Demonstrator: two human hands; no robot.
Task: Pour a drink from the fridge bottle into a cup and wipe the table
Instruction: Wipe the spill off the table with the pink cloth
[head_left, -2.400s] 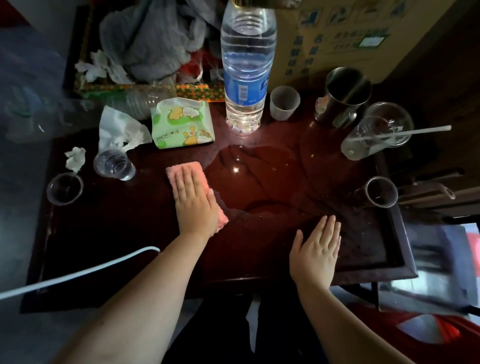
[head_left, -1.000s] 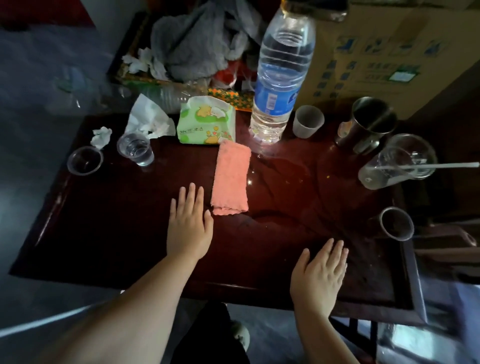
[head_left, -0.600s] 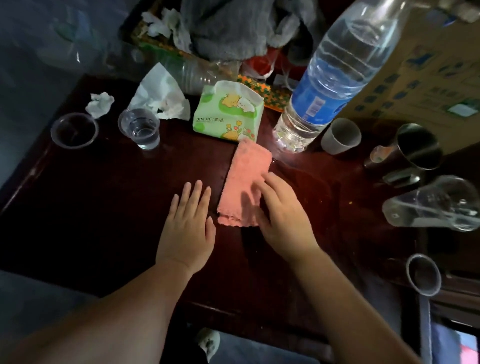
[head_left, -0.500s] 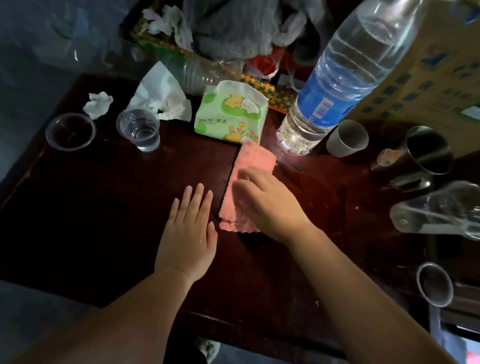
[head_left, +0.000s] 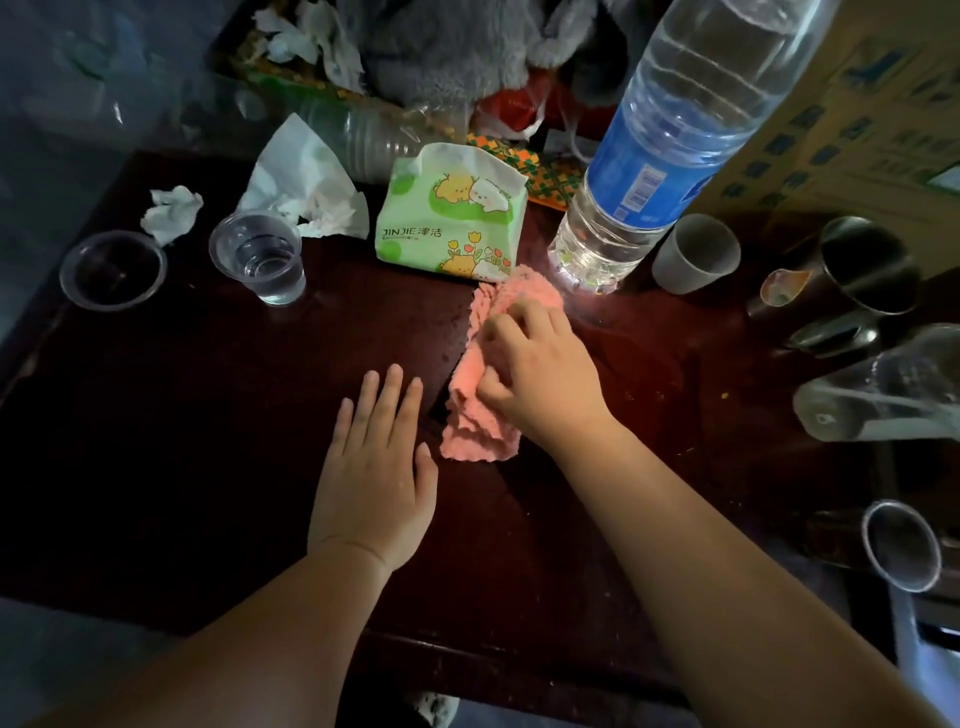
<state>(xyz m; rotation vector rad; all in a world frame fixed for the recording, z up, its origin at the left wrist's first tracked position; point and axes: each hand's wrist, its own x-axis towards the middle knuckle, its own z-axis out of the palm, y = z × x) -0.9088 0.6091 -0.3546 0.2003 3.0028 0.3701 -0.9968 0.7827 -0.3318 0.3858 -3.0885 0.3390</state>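
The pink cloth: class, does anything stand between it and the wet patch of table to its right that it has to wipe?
Nothing visible does. The right hand is bunching the pink cloth, and the shiny wet patch lies directly beside it on bare table. The water bottle stands behind that path.

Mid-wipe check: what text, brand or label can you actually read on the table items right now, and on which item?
"JINJIE 津洁": on the green tissue pack.
Water bottle, blue label: barcode and print, too small to read.
Cardboard box: blue symbols and print, too blurred to read.
Nothing else legible.
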